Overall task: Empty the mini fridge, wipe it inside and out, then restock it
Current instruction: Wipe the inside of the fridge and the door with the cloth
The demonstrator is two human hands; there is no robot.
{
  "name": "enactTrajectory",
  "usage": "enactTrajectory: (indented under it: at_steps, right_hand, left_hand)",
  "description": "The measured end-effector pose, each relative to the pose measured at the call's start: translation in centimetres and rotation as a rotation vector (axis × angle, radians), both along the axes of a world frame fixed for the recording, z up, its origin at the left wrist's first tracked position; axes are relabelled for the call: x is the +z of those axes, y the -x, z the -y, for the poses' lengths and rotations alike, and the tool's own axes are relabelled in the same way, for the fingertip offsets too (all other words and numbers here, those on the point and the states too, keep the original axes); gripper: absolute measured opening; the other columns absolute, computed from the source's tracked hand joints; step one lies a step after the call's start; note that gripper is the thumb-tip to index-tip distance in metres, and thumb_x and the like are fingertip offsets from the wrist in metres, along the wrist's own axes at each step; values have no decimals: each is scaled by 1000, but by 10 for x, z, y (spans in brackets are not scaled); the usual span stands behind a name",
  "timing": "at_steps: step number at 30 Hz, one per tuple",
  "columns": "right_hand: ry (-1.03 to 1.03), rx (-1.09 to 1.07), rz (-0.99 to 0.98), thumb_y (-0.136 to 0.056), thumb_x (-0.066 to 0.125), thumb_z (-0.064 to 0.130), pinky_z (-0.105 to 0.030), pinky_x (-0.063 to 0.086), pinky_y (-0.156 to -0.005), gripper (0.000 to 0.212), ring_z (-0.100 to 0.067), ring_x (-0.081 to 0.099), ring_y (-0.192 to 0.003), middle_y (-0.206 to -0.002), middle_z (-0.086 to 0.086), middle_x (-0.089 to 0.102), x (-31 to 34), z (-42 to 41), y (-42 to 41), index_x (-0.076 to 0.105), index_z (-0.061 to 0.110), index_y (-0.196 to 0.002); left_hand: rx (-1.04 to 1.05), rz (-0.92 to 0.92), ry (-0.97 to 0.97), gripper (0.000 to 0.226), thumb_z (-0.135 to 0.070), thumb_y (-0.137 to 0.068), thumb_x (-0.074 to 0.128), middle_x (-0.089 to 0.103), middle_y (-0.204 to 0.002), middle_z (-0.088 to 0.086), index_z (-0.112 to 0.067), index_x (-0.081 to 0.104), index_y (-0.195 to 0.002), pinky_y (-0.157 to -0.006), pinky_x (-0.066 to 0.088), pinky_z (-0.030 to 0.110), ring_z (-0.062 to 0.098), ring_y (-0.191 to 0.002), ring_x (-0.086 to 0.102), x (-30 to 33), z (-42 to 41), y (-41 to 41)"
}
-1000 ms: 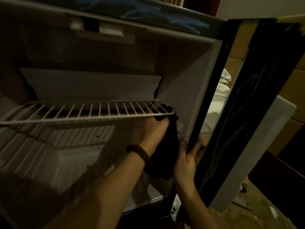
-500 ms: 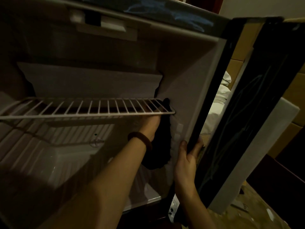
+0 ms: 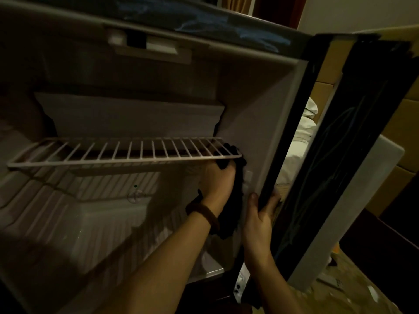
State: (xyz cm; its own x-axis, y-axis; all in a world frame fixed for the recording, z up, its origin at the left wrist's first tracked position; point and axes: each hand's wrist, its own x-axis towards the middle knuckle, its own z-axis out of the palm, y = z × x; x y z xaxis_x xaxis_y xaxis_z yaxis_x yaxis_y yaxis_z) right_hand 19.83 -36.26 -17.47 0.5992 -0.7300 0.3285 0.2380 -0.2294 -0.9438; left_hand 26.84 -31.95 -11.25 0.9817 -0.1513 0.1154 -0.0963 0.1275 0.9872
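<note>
The mini fridge stands open with nothing on its white wire shelf or on the floor below. My left hand, a brown band on its wrist, grips a dark cloth and presses it against the inner right wall just under the shelf's right end. Part of the cloth hangs down below the wrist. My right hand grips the front edge of the fridge's right side wall, thumb inside, fingers wrapped round the outside. The dark fridge door swings out to the right.
A ribbed white liner covers the lower back and left wall. Behind the door lie white bedding and stacked brown boxes. A speckled floor shows at the lower right.
My left hand with the cloth slid up under the shelf and then back down a little along the right wall. My right hand kept its hold on the fridge edge.
</note>
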Motion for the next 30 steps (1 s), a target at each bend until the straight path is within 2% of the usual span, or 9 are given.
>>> enactTrajectory:
  at_steps: [3, 6, 10, 16, 19, 22, 24, 27, 30]
  right_hand:
    - [-11, 15, 2, -97, 41, 33, -39, 36, -107, 48, -19, 35, -133, -148, 2, 32, -1, 1, 0, 19, 40, -140]
    - [10, -7, -40, -85, 38, 52, -46, 31, -111, 64, -19, 30, -137, -151, 2, 27, -3, 2, -1, 13, 41, -143]
    - [10, -9, -78, -94, 37, 48, -46, 28, -112, 55, -19, 24, -140, -154, 4, 20, -2, -1, -1, 9, 48, -141]
    - [23, -29, -50, -96, 38, 41, -48, 44, -99, 46, -22, 44, -126, -145, 1, 35, 3, -5, 1, 18, 48, -136]
    - [39, -45, -31, -86, 37, 43, -50, 47, -94, 42, -24, 51, -119, -137, -1, 44, 8, -7, 2, 23, 65, -118]
    - [43, -38, -57, -79, 35, 45, -53, 45, -95, 48, -30, 52, -119, -138, -9, 45, 5, -7, 4, 21, 60, -122]
    - [63, -39, -60, -87, 38, 48, -53, 43, -99, 45, -30, 50, -121, -138, -11, 45, 4, -6, 5, 20, 62, -126]
    - [24, -5, -30, -99, 38, 26, -47, 43, -100, 38, -25, 52, -119, -136, -5, 47, 7, -4, 7, 25, 41, -131]
    - [4, 7, -13, -98, 40, 23, -41, 43, -99, 39, -22, 49, -120, -137, -1, 46, 9, -4, 8, 25, 45, -127]
  left_hand:
    - [-43, -52, 30, 29, -37, -88, 58, 55, -110, -3, -27, 54, -114, -96, 43, 33, 20, -106, 53, 5, 0, -11]
    - [-91, -89, 41, 32, -44, -90, 51, 53, -127, 6, -28, 51, -117, -102, 41, 41, 26, -116, 51, 11, -1, -22]
    - [-36, -26, -112, 39, -26, -96, 46, 48, -136, 13, -9, 47, -131, -106, 35, 36, 28, -125, 45, 5, 2, -16]
    - [-3, 267, -56, 64, -39, -75, 49, 41, -140, 5, -20, 40, -135, -110, 30, 36, 20, -129, 38, -19, -4, 12]
    - [13, 402, -93, 56, -52, -67, 48, 43, -129, -4, -35, 45, -121, -104, 37, 36, 16, -122, 43, -30, -4, 30]
    - [6, 476, -113, 48, -46, -73, 47, 37, -118, -26, -37, 48, -120, -103, 41, 40, 15, -120, 46, -39, -7, 35]
    - [-19, 550, -172, 44, -37, -78, 44, 29, -120, -38, -39, 49, -122, -105, 39, 38, 15, -123, 43, -46, -14, 34]
    - [-40, 674, -327, 49, -26, -81, 37, 33, -137, -18, -36, 43, -129, -107, 35, 36, 17, -129, 39, -73, -26, 29]
    - [-111, 568, -413, 57, -5, -85, 45, 37, -143, -1, -31, 41, -135, -111, 32, 37, 16, -131, 38, -105, -34, 20]
